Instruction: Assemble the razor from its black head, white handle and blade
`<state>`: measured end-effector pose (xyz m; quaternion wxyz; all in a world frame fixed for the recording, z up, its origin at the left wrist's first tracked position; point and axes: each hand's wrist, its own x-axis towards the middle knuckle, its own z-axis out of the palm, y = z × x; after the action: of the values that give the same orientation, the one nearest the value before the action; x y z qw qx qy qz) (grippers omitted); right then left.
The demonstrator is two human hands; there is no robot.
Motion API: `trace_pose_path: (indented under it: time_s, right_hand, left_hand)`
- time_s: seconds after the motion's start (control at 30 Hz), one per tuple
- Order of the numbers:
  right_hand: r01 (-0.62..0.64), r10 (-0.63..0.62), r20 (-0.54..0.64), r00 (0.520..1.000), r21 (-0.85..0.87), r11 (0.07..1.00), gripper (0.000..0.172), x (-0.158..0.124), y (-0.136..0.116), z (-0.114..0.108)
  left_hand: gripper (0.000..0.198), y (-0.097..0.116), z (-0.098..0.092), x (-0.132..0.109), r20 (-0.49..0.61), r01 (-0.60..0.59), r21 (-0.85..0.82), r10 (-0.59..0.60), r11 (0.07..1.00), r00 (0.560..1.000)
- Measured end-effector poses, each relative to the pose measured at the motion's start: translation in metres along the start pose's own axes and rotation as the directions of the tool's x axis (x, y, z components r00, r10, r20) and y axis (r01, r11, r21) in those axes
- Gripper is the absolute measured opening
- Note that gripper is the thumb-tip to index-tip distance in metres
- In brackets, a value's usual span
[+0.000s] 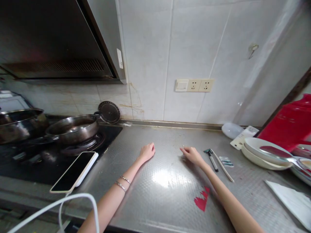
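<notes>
My left hand [147, 151] rests on the steel counter [165, 191], its fingers curled under in a loose fist with nothing visible in it. My right hand [191, 154] lies on the counter a little to the right, fingers drawn together in a pinch near a tiny speck; I cannot make out what they hold. A razor [212, 158] and a white stick-like handle [222, 165] lie just right of the right hand, beside a small blue-and-white packet [226, 161].
A phone [74, 171] lies at the stove's edge with a white cable [60, 204] below. A pan [73, 128] and a wok [17, 124] sit on the hob. Stacked plates [262, 152], a spoon, a red bag [289, 123] and a white board [289, 200] crowd the right.
</notes>
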<state>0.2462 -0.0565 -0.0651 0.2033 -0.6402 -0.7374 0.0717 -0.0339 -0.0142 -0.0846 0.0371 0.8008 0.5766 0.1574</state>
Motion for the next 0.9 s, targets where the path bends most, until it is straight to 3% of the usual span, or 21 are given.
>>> trace_pose_path:
  time_s: [0.07,0.13,0.27,0.4,0.5,0.67,0.9]
  right_hand:
    - [-0.035,0.044,-0.094,0.995,0.089,0.995,0.056,0.002,0.014,-0.025]
    - [-0.118,0.125,-0.151,0.98,0.06,0.991,0.051,-0.002,0.032,-0.051]
    - [-0.324,0.336,0.009,0.942,-0.242,0.915,0.038,-0.029,0.065,-0.076]
    - [-0.389,0.478,0.159,0.864,-0.393,0.833,0.042,-0.059,0.081,-0.069]
    - [-0.392,0.503,0.207,0.839,-0.409,0.824,0.044,-0.07,0.083,-0.06]
    - [-0.346,0.474,0.251,0.844,-0.419,0.839,0.041,-0.071,0.078,-0.053]
    - [-0.341,0.457,0.201,0.867,-0.43,0.836,0.04,-0.071,0.067,-0.057]
  left_hand:
    - [0.016,0.001,-0.001,0.0,0.009,0.0,0.0,0.0,1.0,1.0]
    - [0.016,0.002,-0.003,0.0,0.023,0.006,0.004,-0.006,1.0,1.0]
    - [0.017,0.004,-0.005,-0.001,0.03,0.025,0.004,-0.025,1.0,0.999]
    - [0.016,0.005,-0.008,-0.001,0.025,0.02,-0.009,-0.02,1.0,1.0]
    - [0.017,0.007,-0.01,-0.002,0.036,0.037,-0.006,-0.037,0.999,0.999]
    - [0.016,0.009,-0.012,-0.002,0.045,0.043,-0.007,-0.042,0.999,0.998]
    - [0.015,0.006,-0.01,0.0,0.006,0.041,-0.037,-0.041,0.998,0.999]
